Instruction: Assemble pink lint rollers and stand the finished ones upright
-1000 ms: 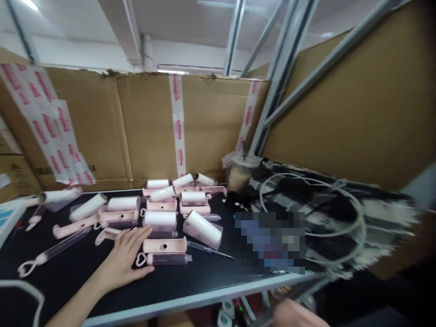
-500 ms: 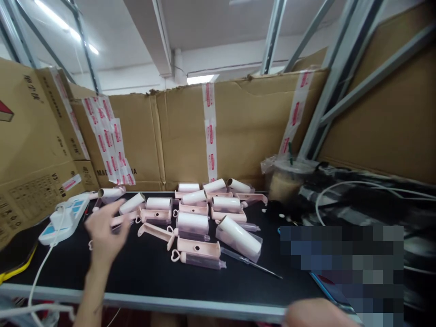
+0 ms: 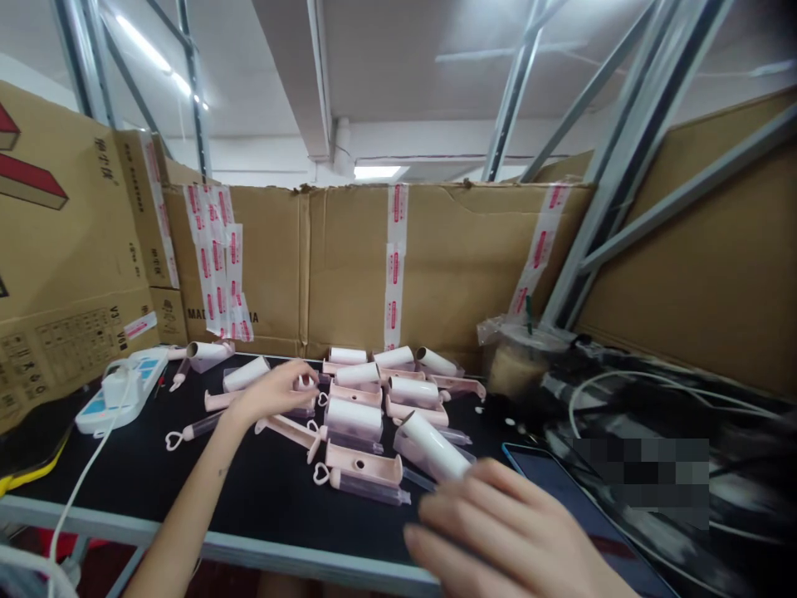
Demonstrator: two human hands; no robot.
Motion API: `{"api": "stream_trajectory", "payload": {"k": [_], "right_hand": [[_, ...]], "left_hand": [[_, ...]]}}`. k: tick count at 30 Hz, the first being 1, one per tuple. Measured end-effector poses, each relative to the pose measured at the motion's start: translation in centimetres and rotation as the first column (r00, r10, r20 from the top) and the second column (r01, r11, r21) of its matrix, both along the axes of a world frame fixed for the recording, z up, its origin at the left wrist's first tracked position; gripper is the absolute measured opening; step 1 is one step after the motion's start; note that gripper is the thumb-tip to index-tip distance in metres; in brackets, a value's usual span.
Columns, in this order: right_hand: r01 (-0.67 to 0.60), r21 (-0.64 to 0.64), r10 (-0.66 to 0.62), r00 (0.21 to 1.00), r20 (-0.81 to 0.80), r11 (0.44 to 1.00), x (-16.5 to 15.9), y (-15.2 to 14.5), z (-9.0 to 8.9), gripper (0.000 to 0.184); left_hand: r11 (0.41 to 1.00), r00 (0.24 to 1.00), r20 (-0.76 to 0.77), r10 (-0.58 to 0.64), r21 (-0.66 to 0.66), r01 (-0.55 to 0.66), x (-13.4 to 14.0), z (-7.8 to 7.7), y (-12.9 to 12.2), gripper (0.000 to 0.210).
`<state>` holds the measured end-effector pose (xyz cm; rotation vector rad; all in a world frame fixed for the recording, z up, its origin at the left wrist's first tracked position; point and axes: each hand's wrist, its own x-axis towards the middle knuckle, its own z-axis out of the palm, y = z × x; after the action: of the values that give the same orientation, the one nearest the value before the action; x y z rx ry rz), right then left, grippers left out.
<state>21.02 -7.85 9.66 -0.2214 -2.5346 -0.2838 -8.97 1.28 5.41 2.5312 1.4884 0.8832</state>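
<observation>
At the far left, a printed cardboard box [image 3: 62, 232] stands behind a white-and-blue power strip [image 3: 121, 399], which has a plug seated in it and a white cord [image 3: 80, 490] trailing over the front edge of the black tabletop [image 3: 267, 507]. Just to the right lies a clear tube [image 3: 202, 427] with a heart-shaped loop.

The left hand [image 3: 271, 394] reaches over the left part of the spread, its fingers curled at a white roll [image 3: 305, 382] mostly hidden beneath them; I cannot tell whether they grip it. More white rolls, pink holders and clear tubes lie in the middle, with one pink holder [image 3: 364, 463] nearest the front.

Farther right, a tilted roll [image 3: 432, 444] lies just beyond the right hand [image 3: 498, 531], which is blurred, back upward, fingers bent; I cannot tell whether it holds anything. Behind are a lidded cup [image 3: 514, 370] with a green straw and, to the right, a dark-screened phone [image 3: 557, 482].
</observation>
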Motion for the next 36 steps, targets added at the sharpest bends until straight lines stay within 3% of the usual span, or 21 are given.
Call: {"api": "stream_trajectory", "payload": {"k": [3,5,8,11,16,22,25,27,29,31,34,36], "right_hand": [[0.213,-0.045,-0.202,0.964,0.174,0.976,-0.7,3.3,-2.7,0.018],[0.301,-0.085,-0.270,0.926,0.265,0.950,-1.4,5.3,-5.6,0.020],[0.338,-0.116,-0.285,0.901,0.328,0.934,-2.5,7.5,-9.3,0.026],[0.335,-0.123,-0.281,0.903,0.325,0.934,-3.8,8.6,-11.0,0.023],[0.314,-0.081,-0.275,0.909,0.314,0.946,-6.6,9.9,-11.5,0.029],[0.330,-0.053,-0.305,0.914,0.267,0.942,-8.6,10.0,-12.5,0.043],[0.282,-0.098,-0.258,0.944,0.208,0.954,-7.4,9.4,-11.2,0.061],[0.281,-0.161,-0.260,0.956,0.136,0.946,-5.1,9.1,-9.3,0.056],[0.372,-0.234,-0.367,0.928,0.068,0.898,-2.0,9.1,-7.4,0.032],[0.488,-0.282,-0.492,0.868,0.063,0.826,1.3,9.4,-6.2,0.024],[0.656,-0.317,-0.628,0.752,0.198,0.685,4.9,10.3,-6.7,0.035],[0.685,-0.359,-0.634,0.726,0.266,0.634,6.0,10.9,-7.7,0.043]], "left_hand": [[0.993,0.993,-0.083,-0.087,-0.087,0.079,1.6,-2.3,-0.2,0.019],[0.989,0.988,-0.110,-0.112,-0.108,0.100,1.2,-3.7,-1.0,0.029],[0.983,0.982,-0.141,-0.125,-0.149,0.104,-0.4,-5.6,-1.9,0.037],[0.990,0.987,-0.149,-0.058,-0.136,0.038,-2.2,-7.1,-1.5,0.022],[0.994,0.982,-0.164,0.096,-0.042,-0.104,-4.3,-8.3,0.5,0.020],[0.990,0.978,-0.164,0.126,-0.036,-0.133,-4.8,-8.6,1.0,0.026],[0.989,0.974,-0.178,0.138,-0.026,-0.145,-4.5,-8.3,0.5,0.038],[0.989,0.972,-0.186,0.141,-0.014,-0.146,-3.9,-7.6,-0.1,0.043],[0.988,0.972,-0.180,0.152,0.015,-0.152,-2.7,-6.7,-0.9,0.044],[0.989,0.975,-0.169,0.144,0.041,-0.140,-0.8,-6.1,-2.1,0.044],[1.000,0.975,-0.220,-0.016,-0.011,0.014,2.9,-6.3,-4.1,0.056],[0.997,0.961,-0.266,-0.073,-0.023,0.069,5.1,-7.0,-5.0,0.067]]}}
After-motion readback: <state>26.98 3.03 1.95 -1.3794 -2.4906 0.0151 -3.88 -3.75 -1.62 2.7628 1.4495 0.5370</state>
